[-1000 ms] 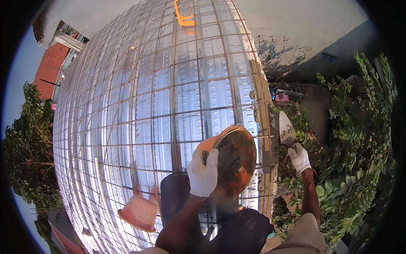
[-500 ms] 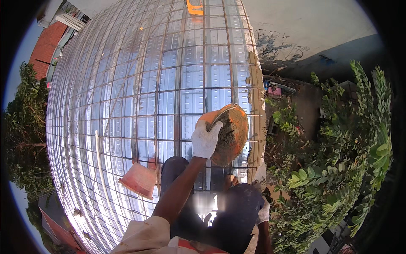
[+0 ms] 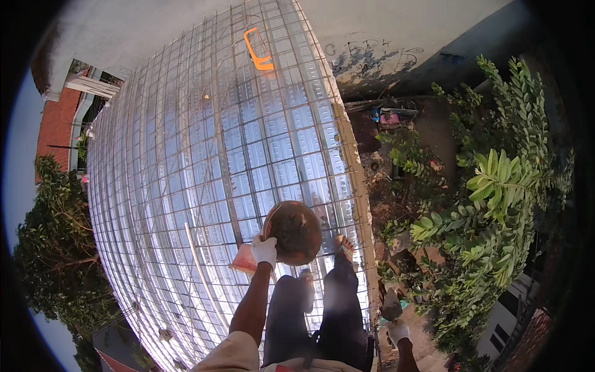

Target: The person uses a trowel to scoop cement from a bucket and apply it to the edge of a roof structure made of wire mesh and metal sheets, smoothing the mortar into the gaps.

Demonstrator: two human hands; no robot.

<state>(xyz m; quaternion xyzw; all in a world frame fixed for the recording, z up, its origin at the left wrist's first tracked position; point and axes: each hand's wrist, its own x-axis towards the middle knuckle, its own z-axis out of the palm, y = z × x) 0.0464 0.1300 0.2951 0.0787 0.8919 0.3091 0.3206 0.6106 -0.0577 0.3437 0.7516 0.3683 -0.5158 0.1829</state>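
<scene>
My left hand (image 3: 264, 251), in a white glove, grips the rim of a round orange bucket (image 3: 291, 232) at its left side. Grey-brown wet mortar smears the bucket's inside; how much lies in it is hard to tell. Low on the right, my right hand (image 3: 398, 333), also gloved in white, is closed on a trowel whose mortar-coated blade (image 3: 391, 305) points away from me. The trowel is out past the slab's right edge. Partly hidden behind my left hand, a pale red bucket (image 3: 243, 259) lies on the mesh.
A rebar mesh (image 3: 204, 155) covers shiny ribbed metal decking. Fresh mortar runs along the right edge (image 3: 350, 149), beyond which the ground drops away to leafy branches (image 3: 489, 217). An orange hacksaw (image 3: 265, 65) lies far ahead, and a pale rod (image 3: 201, 266) lies to the left.
My view has risen and drawn back, with my legs straighter. My left hand has brought the orange bucket lower and leftward; my right hand and trowel have swung out rightward.
</scene>
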